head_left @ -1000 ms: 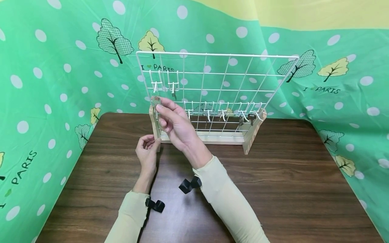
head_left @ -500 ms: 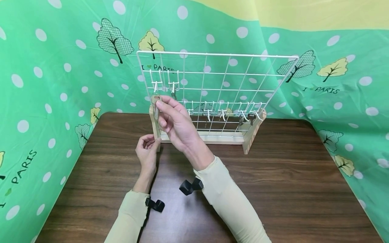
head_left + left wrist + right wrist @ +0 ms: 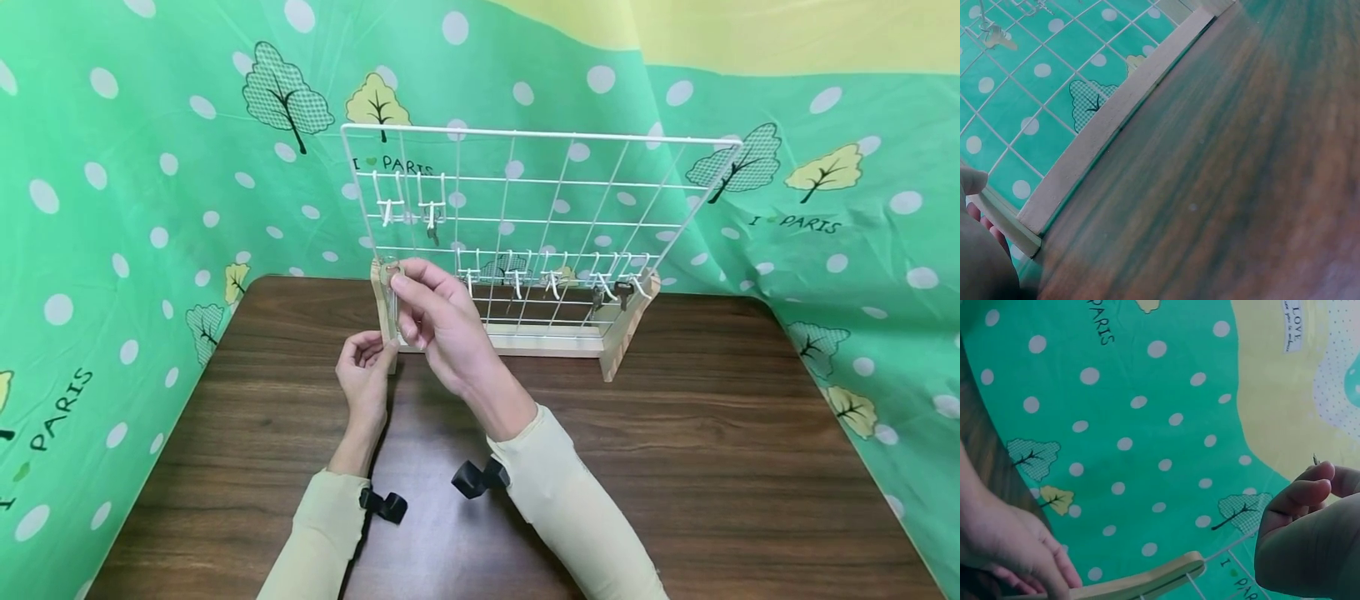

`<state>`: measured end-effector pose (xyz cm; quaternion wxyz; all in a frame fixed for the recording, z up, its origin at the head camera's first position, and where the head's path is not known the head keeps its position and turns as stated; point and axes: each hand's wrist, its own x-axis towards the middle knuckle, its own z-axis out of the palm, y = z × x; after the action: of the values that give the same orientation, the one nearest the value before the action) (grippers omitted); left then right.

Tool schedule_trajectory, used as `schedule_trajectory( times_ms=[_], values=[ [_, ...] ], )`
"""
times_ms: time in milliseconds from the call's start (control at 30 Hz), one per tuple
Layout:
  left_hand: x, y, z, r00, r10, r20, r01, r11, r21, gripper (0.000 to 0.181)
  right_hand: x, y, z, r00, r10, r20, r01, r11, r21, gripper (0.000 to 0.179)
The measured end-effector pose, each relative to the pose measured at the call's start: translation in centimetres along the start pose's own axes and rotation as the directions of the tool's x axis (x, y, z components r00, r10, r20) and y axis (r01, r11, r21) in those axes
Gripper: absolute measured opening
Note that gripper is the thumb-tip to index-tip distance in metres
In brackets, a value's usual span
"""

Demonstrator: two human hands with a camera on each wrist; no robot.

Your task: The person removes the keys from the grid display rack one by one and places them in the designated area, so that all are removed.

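Note:
In the head view my right hand [image 3: 453, 329] pinches a metal key [image 3: 389, 273] with a thin ring between thumb and forefinger. It is in front of the rack's left wooden leg, below a bare white hook [image 3: 387, 212]. Only a small tip of the key [image 3: 1315, 460] shows past the fingers in the right wrist view. My left hand [image 3: 363, 379] grips the lower part of the left wooden leg [image 3: 382, 302], thumb on its near side. The white wire grid rack [image 3: 513, 158] leans back, standing on the table.
Beside the bare hook, another hook [image 3: 432, 213] carries a key [image 3: 433, 234]. Several hooks line a lower wire, with dark-headed keys [image 3: 623, 290] at the right. The rack's right leg [image 3: 628, 325] stands on the brown table [image 3: 675, 467]. A green dotted cloth [image 3: 172, 250] surrounds it.
My right hand rises slightly towards the left hook, then comes down with the key, a little to the right. My left hand keeps its hold on the leg.

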<state>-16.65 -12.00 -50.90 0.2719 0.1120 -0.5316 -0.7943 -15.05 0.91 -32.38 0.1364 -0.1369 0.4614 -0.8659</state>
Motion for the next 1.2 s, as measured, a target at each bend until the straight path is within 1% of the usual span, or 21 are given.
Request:
schedule_trajectory(
  times_ms=[300,533,667,900,1033,1200],
  values=[
    [0.1,-0.1,-0.1,1.000,-0.004,0.002,0.004,1.000,-0.002,0.025,-1.6,0.8,-1.8,1.000,0.014,0.001,-0.014,0.998,-0.067,0.022],
    [0.2,0.0,0.0,1.000,-0.011,-0.001,0.011,1.000,-0.003,0.025,-2.4,1.5,-3.4,1.000,0.008,0.012,-0.007,0.991,-0.131,0.019],
    [0.2,0.1,0.0,1.000,-0.013,0.004,0.013,1.000,-0.005,0.025,-2.7,2.0,-4.2,1.000,0.018,0.011,-0.016,0.989,-0.145,0.019],
    [0.3,0.1,0.0,1.000,-0.019,0.020,0.019,1.000,0.003,0.025,-3.3,3.0,-5.7,0.998,0.053,-0.014,-0.055,0.985,-0.163,0.018],
    [0.4,0.2,-0.1,0.999,-0.030,0.035,0.029,1.000,0.008,0.026,-3.7,3.7,-6.7,0.997,0.070,-0.035,-0.076,0.980,-0.182,0.014],
    [0.6,0.1,-0.2,0.998,-0.042,0.040,0.041,0.999,0.023,0.027,-3.8,4.7,-7.7,0.996,0.074,-0.051,-0.084,0.972,-0.219,0.013]
  ],
)
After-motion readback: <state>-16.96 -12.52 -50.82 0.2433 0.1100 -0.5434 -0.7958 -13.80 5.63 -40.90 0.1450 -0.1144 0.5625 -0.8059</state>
